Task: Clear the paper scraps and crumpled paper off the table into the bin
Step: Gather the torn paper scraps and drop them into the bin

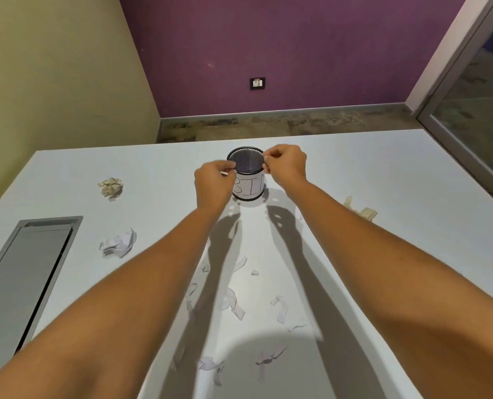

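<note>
- A black mesh cylinder bin (249,168), labelled "BI", is standing far on the white worktop (383,174).
- The left hand (212,182) is pinching a small white paper scrap (224,173) in its fingers beside the rim; the right hand (287,165) is curling its fingers there, hold unclear.

Back wall (282,47) purple, matte, w/ a black-framed socket (257,83) low at centre. Left wall (52,82) pale yellow-green; the two meet in a corner. Grey skirting (297,109) runs along base of the purple wall. Floor (268,125) mottled brown-grey stone, seen only as a strip beyond the table (398,174). Table white, smooth, fills lower half; grey hatch (29,269) w/ metal frame set in its left side. Right: glass panel (475,110) in grey frame, reflections on pane. Hard shadows on tabletop.
</note>
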